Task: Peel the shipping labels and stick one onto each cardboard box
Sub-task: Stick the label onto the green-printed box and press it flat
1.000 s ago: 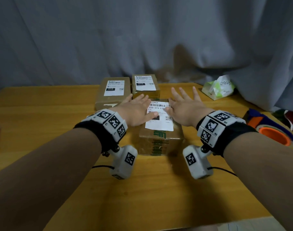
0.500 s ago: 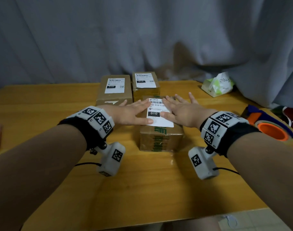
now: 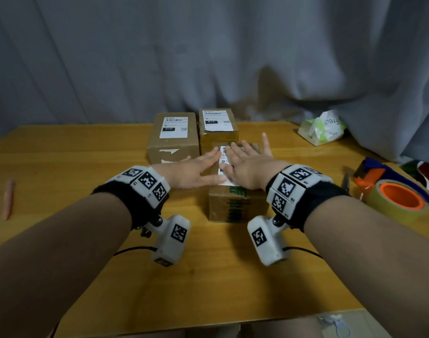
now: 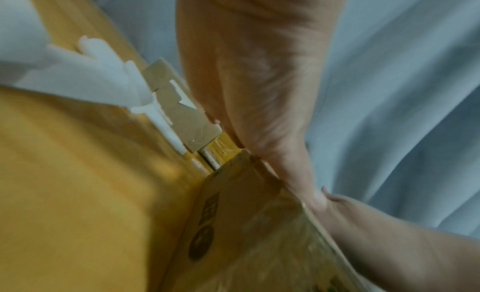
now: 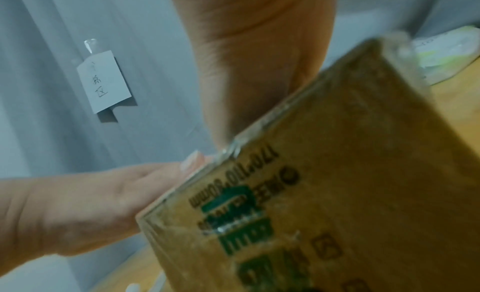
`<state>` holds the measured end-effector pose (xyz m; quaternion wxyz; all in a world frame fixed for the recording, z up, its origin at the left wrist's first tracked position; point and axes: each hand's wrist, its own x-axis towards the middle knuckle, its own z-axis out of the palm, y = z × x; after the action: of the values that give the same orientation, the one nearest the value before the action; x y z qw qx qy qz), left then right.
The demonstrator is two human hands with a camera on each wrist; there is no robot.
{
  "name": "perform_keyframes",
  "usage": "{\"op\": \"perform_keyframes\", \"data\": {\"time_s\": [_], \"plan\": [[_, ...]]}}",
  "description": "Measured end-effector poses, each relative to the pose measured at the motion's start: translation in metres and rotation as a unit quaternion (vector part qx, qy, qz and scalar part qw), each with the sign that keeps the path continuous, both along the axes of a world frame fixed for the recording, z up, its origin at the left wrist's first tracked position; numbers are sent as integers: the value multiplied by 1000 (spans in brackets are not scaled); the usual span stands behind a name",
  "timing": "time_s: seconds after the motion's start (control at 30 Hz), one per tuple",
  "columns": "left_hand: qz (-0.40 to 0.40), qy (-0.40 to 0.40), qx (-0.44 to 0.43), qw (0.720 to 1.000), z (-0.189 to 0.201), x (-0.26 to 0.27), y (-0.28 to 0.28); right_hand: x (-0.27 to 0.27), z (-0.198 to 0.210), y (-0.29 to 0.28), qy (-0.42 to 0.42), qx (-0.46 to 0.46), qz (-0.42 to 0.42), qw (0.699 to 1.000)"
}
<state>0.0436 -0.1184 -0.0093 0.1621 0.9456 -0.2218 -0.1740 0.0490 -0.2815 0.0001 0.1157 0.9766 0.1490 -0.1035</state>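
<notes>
Three cardboard boxes stand on the wooden table. The near box [image 3: 235, 203], with green print on its front, carries a white shipping label [image 3: 223, 158] mostly hidden under my hands. My left hand [image 3: 196, 168] lies flat with straight fingers on the label's left side. My right hand [image 3: 247, 158] lies flat on its right side, fingers spread. Behind stand a labelled box [image 3: 173, 137] on the left and another labelled box [image 3: 218, 125] beside it. In the right wrist view the near box [image 5: 337, 193] fills the frame below my right palm [image 5: 254, 60].
A roll of tape with an orange core [image 3: 401, 198] and a dispenser sit at the table's right edge. A green and white tissue pack [image 3: 323, 129] lies at the back right. A thin pink stick [image 3: 7, 198] lies far left. A grey curtain hangs behind.
Both hands have slid inward over the label. They now cover most of it, where half a second ago its middle lay bare between them.
</notes>
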Motion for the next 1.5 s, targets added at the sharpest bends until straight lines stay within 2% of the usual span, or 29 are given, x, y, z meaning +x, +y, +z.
{"op": "perform_keyframes", "data": {"time_s": [0.07, 0.13, 0.4, 0.5, 0.63, 0.7, 0.87, 0.97, 1.17, 1.33, 1.47, 1.5], "plan": [[34, -40, -102, 993, -5, -2, 1, 0, 2, 2, -13, -23, 5, 1000], [49, -51, -137, 988, -9, -1, 1, -3, 1, 1, -25, -33, 12, 999], [77, -57, -36, 995, -16, 4, 0, -20, 1, -1, -19, -49, 57, 997], [77, -45, -68, 994, -17, 5, 1, -31, 2, 6, 7, -49, 58, 997], [81, -14, -133, 988, -12, 4, 3, -27, 7, 11, 97, 76, 22, 992], [87, -14, -145, 985, -9, 5, 1, -17, 5, 9, 92, 93, 15, 991], [70, -14, -154, 985, -15, 9, 1, 2, -4, 6, 61, 58, 2, 996], [84, -41, -163, 982, -17, 10, 3, 9, -4, 7, 49, 76, 2, 996], [126, -132, -12, 983, -3, 13, -17, 16, -7, 4, 49, 131, -7, 990], [114, -157, 18, 981, -6, 8, -20, 11, -5, -32, 46, 120, -38, 991], [112, -214, 88, 966, 8, 14, -41, 12, 5, -41, 28, 80, -46, 995], [103, -212, 62, 970, 8, 18, -45, 13, 5, -36, 14, 90, -41, 995]]}}
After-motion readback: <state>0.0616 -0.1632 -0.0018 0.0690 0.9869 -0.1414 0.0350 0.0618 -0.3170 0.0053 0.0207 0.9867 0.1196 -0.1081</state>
